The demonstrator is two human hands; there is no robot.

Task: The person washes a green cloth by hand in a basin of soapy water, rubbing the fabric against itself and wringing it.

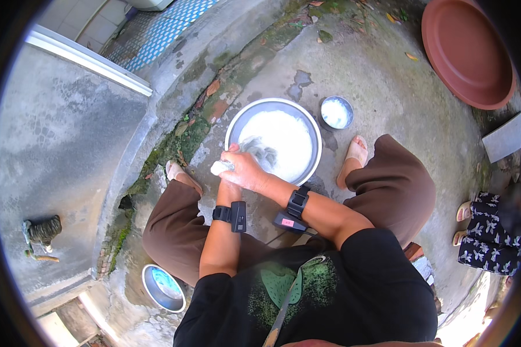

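Observation:
A round metal basin [317, 149] full of white suds sits on the concrete between my feet. Grey-green wet cloth [260, 149] shows through the foam on its near left side. My right hand [244, 170] reaches across to the basin's near left rim, its fingers closed around a white, foam-covered lump [222, 167]. Whether the lump is soap or sudsy cloth, I cannot tell. Below it my left hand [231, 186] is largely covered by the right one, so its grip is hidden. Both forearms wear black strapped devices.
A small metal bowl [337, 113] with white contents stands beyond the basin's right side. Another metal bowl [179, 303] holding something blue lies lower left. A reddish-brown tub [469, 56] is at upper right. At far right stands a person in floral trousers [488, 243]. A mossy ledge [173, 145] borders the left.

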